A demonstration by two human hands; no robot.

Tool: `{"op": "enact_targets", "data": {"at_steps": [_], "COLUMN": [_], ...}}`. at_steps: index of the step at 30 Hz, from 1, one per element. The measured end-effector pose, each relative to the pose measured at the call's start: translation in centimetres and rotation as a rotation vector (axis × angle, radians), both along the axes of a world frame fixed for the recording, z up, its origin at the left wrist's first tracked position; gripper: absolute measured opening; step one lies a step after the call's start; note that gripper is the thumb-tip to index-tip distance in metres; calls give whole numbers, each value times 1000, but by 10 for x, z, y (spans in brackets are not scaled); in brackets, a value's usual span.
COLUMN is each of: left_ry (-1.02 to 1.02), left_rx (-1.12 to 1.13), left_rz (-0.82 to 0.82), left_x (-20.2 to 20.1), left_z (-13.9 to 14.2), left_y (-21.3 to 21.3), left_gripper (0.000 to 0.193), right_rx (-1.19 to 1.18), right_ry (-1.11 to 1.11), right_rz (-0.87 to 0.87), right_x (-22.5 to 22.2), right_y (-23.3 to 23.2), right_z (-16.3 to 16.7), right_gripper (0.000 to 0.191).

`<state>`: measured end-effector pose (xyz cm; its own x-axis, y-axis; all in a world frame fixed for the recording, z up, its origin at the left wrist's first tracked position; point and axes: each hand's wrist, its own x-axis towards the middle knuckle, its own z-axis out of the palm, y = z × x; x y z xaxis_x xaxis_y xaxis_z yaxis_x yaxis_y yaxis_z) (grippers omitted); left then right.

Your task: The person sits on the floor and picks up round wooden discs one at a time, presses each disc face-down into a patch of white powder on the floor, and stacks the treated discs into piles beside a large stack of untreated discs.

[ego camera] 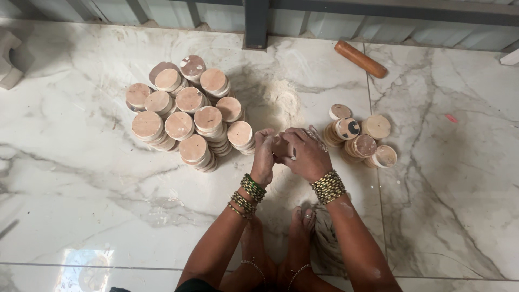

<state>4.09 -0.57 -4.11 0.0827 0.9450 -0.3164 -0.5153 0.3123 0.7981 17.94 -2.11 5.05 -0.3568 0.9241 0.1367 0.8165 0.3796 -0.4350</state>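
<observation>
My left hand (264, 157) and my right hand (305, 154) meet in front of me, both closed around one small round wooden disc (281, 147), mostly hidden between the palms. Both wrists carry green and gold bangles. To the left stands a large group of stacked wooden discs (186, 113), several piles close together. To the right sits a smaller group of disc stacks (361, 138), some leaning. My bare feet (292, 227) rest on the floor below my hands.
The floor is white veined marble (97, 178) with pale sawdust (284, 100) scattered behind my hands. A wooden rolling-pin-like stick (360, 59) lies at the back near a corrugated metal wall and a grey post (256, 24). A white block (11, 59) sits far left.
</observation>
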Motion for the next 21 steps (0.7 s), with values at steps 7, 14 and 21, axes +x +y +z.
{"op": "enact_targets", "data": {"at_steps": [7, 14, 21], "left_ry": [-24, -23, 6], "left_rx": [100, 172, 100], "left_rz": [67, 86, 113], "left_x": [-10, -18, -23], "left_z": [3, 7, 3], "left_y": [9, 6, 10], "left_gripper": [49, 45, 42], "right_rx": [-179, -107, -474], "right_ry": [-105, -149, -306], "right_rz": [-123, -429, -495], "right_x": [15, 104, 133], "right_y": [48, 141, 178], "right_z": [-17, -47, -66], "right_gripper": [79, 70, 81]}}
